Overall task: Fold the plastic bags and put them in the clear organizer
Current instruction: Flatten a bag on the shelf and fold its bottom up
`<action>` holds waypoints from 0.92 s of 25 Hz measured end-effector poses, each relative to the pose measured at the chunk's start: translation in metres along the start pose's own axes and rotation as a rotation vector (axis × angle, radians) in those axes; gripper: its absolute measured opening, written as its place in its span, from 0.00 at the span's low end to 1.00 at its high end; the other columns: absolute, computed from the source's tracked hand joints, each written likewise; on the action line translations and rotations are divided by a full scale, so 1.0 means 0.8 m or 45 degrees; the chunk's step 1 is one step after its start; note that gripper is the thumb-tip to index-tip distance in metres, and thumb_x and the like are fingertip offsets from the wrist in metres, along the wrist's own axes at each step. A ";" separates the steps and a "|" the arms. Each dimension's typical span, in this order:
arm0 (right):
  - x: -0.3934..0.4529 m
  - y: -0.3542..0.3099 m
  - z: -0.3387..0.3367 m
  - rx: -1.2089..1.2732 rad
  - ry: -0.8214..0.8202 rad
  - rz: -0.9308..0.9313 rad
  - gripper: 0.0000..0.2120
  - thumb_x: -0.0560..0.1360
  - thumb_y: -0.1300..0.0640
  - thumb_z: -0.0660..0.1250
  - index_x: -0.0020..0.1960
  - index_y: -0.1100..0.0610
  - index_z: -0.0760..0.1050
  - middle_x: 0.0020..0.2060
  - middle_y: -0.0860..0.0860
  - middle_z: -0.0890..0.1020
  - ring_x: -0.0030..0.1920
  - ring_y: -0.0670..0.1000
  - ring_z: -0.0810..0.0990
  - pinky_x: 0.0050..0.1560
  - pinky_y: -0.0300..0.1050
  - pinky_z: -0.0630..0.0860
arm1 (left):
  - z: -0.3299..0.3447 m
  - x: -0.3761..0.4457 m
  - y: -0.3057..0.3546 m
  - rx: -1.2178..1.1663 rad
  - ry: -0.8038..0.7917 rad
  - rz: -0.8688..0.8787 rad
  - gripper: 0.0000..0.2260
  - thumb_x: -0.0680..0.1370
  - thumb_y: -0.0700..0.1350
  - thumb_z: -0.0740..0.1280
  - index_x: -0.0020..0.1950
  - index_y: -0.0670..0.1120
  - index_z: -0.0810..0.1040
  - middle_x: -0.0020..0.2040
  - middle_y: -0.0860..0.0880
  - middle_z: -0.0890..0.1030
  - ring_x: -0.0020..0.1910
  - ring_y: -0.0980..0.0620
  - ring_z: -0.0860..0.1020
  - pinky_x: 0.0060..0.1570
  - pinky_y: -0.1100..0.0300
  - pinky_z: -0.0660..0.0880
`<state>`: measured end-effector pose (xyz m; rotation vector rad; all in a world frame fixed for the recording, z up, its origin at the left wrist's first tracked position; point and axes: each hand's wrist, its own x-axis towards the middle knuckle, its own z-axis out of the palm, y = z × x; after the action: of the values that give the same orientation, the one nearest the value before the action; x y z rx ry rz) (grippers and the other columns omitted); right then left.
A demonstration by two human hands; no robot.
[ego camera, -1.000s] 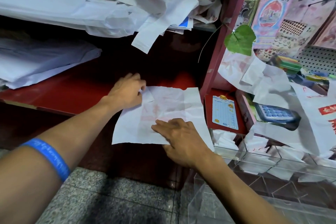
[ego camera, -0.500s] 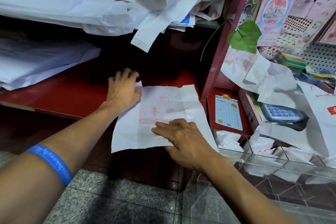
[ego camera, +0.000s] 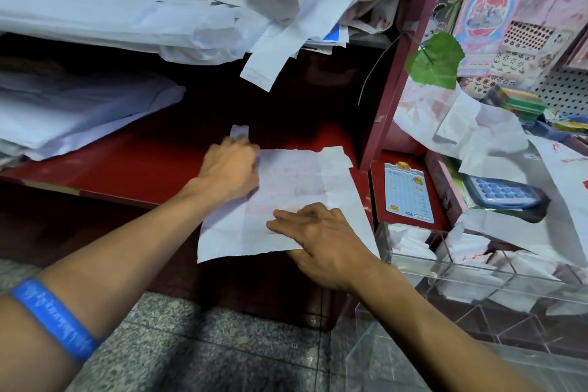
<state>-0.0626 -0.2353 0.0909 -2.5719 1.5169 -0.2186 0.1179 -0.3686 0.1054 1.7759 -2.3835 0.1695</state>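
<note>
Mid-frame on the red shelf [ego camera: 127,162], the white plastic bag [ego camera: 302,188] lies flat, long axis running upper right to lower left. The left hand [ego camera: 230,172] pinches its upper-left corner, blurred; the right hand [ego camera: 321,242] presses its lower edge with flat fingers. The clear organizer [ego camera: 477,277] stands lower right.

Dim shelf recess, brighter at right; left hand [ego camera: 230,170] motion-blurred, edges bent by wide-angle distortion.

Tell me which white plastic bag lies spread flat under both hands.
The white plastic bag with faint red print on the red shelf; the other bags lie crumpled or piled, untouched by left hand or right hand.
</note>
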 end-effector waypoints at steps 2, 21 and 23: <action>0.007 -0.010 -0.004 -0.076 -0.089 -0.043 0.26 0.78 0.47 0.63 0.75 0.43 0.64 0.77 0.44 0.62 0.72 0.52 0.60 0.66 0.50 0.57 | -0.009 -0.020 0.018 -0.206 -0.210 0.106 0.08 0.79 0.55 0.59 0.47 0.55 0.75 0.51 0.48 0.77 0.53 0.44 0.75 0.46 0.50 0.72; 0.101 0.062 -0.061 1.529 0.681 0.666 0.27 0.74 0.64 0.70 0.72 0.55 0.70 0.67 0.48 0.75 0.64 0.46 0.73 0.49 0.32 0.71 | 0.011 -0.074 -0.001 -0.478 -0.339 0.063 0.23 0.76 0.64 0.63 0.69 0.58 0.70 0.69 0.56 0.69 0.69 0.50 0.67 0.68 0.45 0.66; 0.101 0.069 -0.058 1.443 0.731 0.531 0.29 0.74 0.69 0.67 0.73 0.55 0.69 0.70 0.47 0.73 0.68 0.45 0.71 0.58 0.33 0.73 | 0.010 -0.075 0.000 -0.480 -0.336 0.058 0.23 0.76 0.64 0.63 0.69 0.59 0.70 0.70 0.56 0.68 0.70 0.51 0.66 0.69 0.45 0.64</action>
<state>-0.0805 -0.3347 0.1297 -1.3138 1.3828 -1.3647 0.1344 -0.3135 0.0859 1.6484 -2.4190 -0.5059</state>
